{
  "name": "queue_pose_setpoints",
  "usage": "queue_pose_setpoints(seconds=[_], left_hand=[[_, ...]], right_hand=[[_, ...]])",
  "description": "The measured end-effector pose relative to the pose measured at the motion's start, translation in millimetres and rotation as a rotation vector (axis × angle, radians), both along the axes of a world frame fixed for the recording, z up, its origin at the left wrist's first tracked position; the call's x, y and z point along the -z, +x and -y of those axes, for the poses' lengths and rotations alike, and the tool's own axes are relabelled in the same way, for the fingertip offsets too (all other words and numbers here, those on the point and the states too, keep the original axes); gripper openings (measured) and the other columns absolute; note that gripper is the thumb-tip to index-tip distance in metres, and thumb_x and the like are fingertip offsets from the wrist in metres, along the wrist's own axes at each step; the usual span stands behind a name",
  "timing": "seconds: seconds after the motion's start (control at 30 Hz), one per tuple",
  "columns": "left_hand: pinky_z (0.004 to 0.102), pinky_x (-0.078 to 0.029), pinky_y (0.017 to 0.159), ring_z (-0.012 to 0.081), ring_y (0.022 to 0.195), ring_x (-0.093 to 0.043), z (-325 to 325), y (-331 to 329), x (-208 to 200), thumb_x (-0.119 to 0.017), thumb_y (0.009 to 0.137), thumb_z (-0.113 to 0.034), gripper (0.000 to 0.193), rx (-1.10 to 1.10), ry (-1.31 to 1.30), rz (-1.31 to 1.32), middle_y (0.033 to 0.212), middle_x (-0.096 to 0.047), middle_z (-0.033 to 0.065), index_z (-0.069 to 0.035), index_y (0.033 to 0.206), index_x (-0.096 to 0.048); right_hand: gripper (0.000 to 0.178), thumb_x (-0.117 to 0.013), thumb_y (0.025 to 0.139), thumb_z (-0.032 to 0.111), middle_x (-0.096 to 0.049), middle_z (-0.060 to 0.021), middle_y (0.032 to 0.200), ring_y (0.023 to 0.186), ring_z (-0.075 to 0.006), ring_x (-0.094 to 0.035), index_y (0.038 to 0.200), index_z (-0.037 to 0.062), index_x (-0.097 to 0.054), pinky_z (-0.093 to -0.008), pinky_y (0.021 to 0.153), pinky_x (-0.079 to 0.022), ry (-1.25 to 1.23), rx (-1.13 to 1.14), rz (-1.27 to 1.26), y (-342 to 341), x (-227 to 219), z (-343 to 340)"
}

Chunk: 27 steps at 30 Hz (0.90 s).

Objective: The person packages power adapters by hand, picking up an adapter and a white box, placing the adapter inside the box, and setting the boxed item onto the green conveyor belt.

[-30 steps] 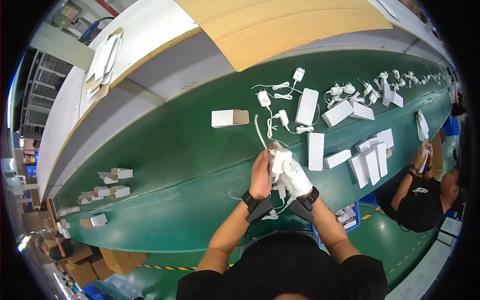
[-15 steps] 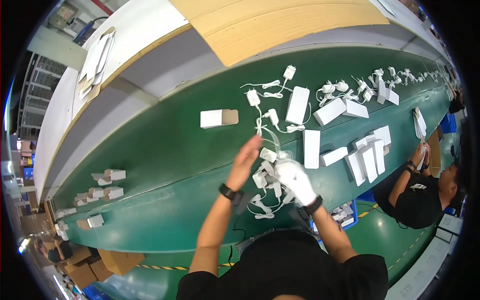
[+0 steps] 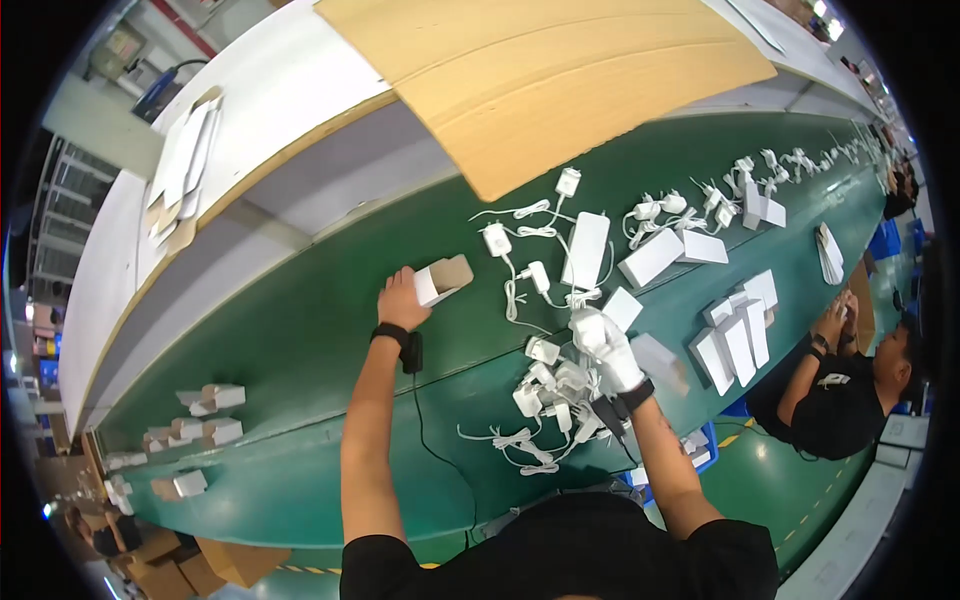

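Observation:
My bare left hand (image 3: 402, 300) is wrapped round the near end of a small white box (image 3: 430, 286), whose brown-lined flap stands out at its far right end. My right hand (image 3: 603, 345), in a white glove, has its fingers curled beside a tilted white box (image 3: 623, 309); I cannot tell whether it holds anything. A smeared white box (image 3: 660, 362) is just right of that glove. Left of the glove lies a heap of white plug chargers (image 3: 540, 385) with cables. More white chargers (image 3: 497, 240) lie beyond the hands, next to a long white box (image 3: 586, 250).
White boxes (image 3: 735, 335) are grouped at the right, near a co-worker (image 3: 835, 390). Several opened boxes (image 3: 215, 400) lie far left on the green belt (image 3: 310, 370). A cardboard sheet (image 3: 560, 90) overhangs from the shelf. Black cords (image 3: 440, 455) trail from my wrists.
My left hand has moved left from beside the charger heap and taken hold of the flapped box, tilting it. My right hand has risen from the heap; boxes beside it have shifted, one blurred.

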<state>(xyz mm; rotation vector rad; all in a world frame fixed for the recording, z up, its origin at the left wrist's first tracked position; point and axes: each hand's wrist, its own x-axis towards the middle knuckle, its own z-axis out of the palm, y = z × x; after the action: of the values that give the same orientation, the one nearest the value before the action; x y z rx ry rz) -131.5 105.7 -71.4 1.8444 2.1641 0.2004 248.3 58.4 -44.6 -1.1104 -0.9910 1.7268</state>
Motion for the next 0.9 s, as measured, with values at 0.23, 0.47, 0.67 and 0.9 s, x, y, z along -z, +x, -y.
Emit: queue_pose_setpoints(seconds=[0.23,0.47,0.67,0.9], left_hand=[[0.0411,-0.050,0.078,0.0317,0.100,-0.053,75.7,80.2,-79.8,-0.083,0.053,-0.028,0.078,0.235,0.169,0.129,0.107,-0.055,0.0103,-0.009,0.118,-0.046],[0.0402,-0.050,0.075,0.0304,0.098,-0.054,115.0,129.3,-125.8,-0.084,0.051,-0.027,0.075,0.450,0.126,0.129,0.108,-0.055,0.0076,-0.012,0.116,-0.050],[0.0419,-0.049,0.079,0.0314,0.098,-0.053,135.7,153.3,-140.8,-0.084,0.050,-0.027,0.076,0.362,0.116,0.253,0.108,-0.055,0.0077,-0.013,0.116,-0.050],[0.0411,-0.046,0.084,0.0321,0.101,-0.053,145.8,156.2,-114.1,-0.085,0.050,-0.027,0.077,0.126,0.225,0.419,0.109,-0.054,0.0099,-0.010,0.116,-0.049]], right_hand=[[0.062,-0.070,0.077,0.043,-0.058,-0.0047,0.104,0.084,-0.0095,-0.054,0.116,-0.0006,-0.052,-0.0247,0.074,-0.045,-0.110,-0.429,-0.322,9.2,-81.8,38.0],[0.039,-0.059,0.086,0.031,-0.060,-0.0057,0.092,0.077,-0.0144,-0.057,0.111,0.0017,-0.056,-0.0279,0.069,-0.048,0.236,-0.782,0.109,1.3,-124.5,22.8],[0.029,-0.063,0.077,0.020,-0.058,-0.0118,0.099,0.077,-0.0240,-0.057,0.100,0.0035,-0.057,-0.0323,0.071,-0.048,1.272,-0.954,0.920,-23.1,-130.3,18.2],[0.023,-0.056,0.078,0.014,-0.054,-0.0100,0.108,0.081,-0.0257,-0.058,0.100,0.0076,-0.058,-0.0338,0.065,-0.048,1.479,-0.752,1.062,-49.1,-99.7,17.9]])
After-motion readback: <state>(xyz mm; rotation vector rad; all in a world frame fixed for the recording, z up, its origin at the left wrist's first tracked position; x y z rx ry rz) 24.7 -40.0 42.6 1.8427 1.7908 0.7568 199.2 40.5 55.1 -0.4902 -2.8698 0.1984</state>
